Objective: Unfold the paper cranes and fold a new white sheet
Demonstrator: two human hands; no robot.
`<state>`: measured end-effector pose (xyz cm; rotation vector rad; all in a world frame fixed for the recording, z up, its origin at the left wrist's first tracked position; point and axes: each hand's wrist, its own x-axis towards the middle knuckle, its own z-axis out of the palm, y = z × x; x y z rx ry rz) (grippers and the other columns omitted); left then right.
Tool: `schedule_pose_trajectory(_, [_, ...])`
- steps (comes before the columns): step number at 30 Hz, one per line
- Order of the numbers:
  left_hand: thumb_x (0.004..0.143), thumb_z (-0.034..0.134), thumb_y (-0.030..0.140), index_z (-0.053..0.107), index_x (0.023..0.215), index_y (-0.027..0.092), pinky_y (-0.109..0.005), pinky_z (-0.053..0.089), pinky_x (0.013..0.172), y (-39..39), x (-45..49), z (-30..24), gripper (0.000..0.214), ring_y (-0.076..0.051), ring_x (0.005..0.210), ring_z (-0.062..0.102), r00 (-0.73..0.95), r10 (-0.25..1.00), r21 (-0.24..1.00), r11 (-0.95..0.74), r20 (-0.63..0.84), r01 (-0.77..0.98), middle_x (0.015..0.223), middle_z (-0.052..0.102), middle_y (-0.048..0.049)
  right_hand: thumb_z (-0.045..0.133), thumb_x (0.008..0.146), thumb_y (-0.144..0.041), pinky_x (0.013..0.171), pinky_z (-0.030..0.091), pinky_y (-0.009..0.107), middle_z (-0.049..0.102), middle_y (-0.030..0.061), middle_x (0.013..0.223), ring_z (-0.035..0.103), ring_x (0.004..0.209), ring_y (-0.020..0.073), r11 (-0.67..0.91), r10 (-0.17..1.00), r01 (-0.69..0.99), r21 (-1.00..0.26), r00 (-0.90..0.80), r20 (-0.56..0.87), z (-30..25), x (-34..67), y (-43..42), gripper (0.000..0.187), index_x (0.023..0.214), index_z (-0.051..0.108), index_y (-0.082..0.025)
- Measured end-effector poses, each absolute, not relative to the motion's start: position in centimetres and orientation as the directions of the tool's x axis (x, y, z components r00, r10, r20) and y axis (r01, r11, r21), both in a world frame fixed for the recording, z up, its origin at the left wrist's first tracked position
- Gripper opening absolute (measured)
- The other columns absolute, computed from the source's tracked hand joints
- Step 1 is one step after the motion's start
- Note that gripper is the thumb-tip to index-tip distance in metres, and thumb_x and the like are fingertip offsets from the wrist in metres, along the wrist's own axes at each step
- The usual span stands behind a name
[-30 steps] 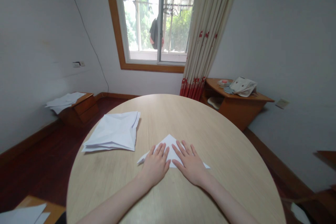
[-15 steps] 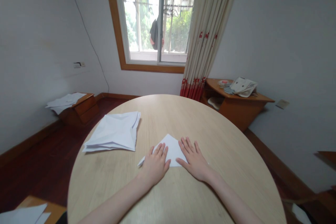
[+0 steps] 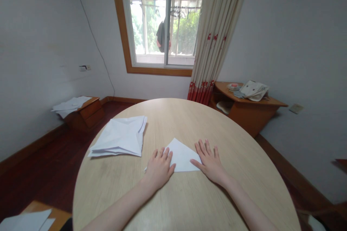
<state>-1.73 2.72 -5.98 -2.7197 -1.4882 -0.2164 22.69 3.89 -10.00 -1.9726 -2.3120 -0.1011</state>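
Left hand (image 3: 158, 166) is lying flat on the white paper triangle (image 3: 183, 157); right hand (image 3: 211, 160) is resting spread over its right corner; both are gripping nothing, likely stopping slips | triangle is sitting under and between them | paper pile (image 3: 121, 133) is lying past the left hand, likely out of the way

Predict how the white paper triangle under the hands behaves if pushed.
White paper triangle: probably slides rather than tips, lying flat on the smooth-looking table. Likely light and easily bent, since it looks thin.
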Motion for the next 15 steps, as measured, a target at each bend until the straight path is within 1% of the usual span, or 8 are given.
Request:
schedule_pose_trajectory(4, [0.095, 0.044, 0.037, 0.049, 0.134, 0.011, -0.051, 0.036, 0.103, 3.1, -2.1, -6.1, 0.047, -0.034, 0.128, 0.045, 0.519, 0.831, 0.05, -0.538, 0.2, 0.841, 0.14, 0.048, -0.0156, 0.026, 0.093, -0.06, 0.11, 0.005, 0.064, 0.018, 0.0139, 0.155, 0.006, 0.143, 0.0342, 0.12, 0.979, 0.992, 0.048, -0.126, 0.162, -9.6, 23.3, 4.0, 0.071, 0.147, 0.029, -0.014])
schedule_pose_trajectory(8, [0.093, 0.047, 0.041, 0.047, 0.135, 0.012, -0.047, 0.039, 0.1, 3.4, -2.2, -6.0, 0.051, -0.032, 0.124, 0.048, 0.499, 0.831, 0.117, -0.537, 0.247, 0.836, 0.139, 0.05, -0.0142, 0.026, 0.095, -0.052, 0.11, 0.004, 0.064, 0.024, 0.0152, 0.154, 0.01, 0.143, 0.0337, 0.139, 0.954, 0.984, 0.109, -0.163, 0.253, -9.4, 23.9, 4.2, 0.062, 0.143, 0.038, -0.015])
schedule_pose_trajectory(11, [0.091, 0.052, 0.04, 0.048, 0.134, 0.016, -0.042, 0.043, 0.094, 3.5, -2.3, -5.8, 0.049, -0.029, 0.117, 0.053, 0.442, 0.86, 0.201, -0.494, 0.256, 0.846, 0.133, 0.057, -0.0108, 0.025, 0.097, -0.048, 0.11, 0.005, 0.063, 0.03, 0.0145, 0.152, 0.016, 0.143, 0.0318, 0.181, 0.93, 0.974, 0.137, -0.215, 0.297, -9.5, 23.9, 4.3, 0.057, 0.142, 0.041, -0.017])
schedule_pose_trajectory(15, [0.084, 0.063, 0.042, 0.052, 0.127, 0.018, -0.039, 0.043, 0.089, 3.9, -2.7, -5.6, 0.051, -0.027, 0.107, 0.057, 0.33, 0.901, 0.36, -0.417, 0.281, 0.834, 0.118, 0.065, -0.0095, 0.024, 0.098, -0.04, 0.111, 0.003, 0.062, 0.032, 0.0149, 0.151, 0.021, 0.142, 0.0301, 0.208, 0.923, 0.969, 0.137, -0.241, 0.3, -9.3, 23.6, 4.2, 0.053, 0.141, 0.042, -0.014])
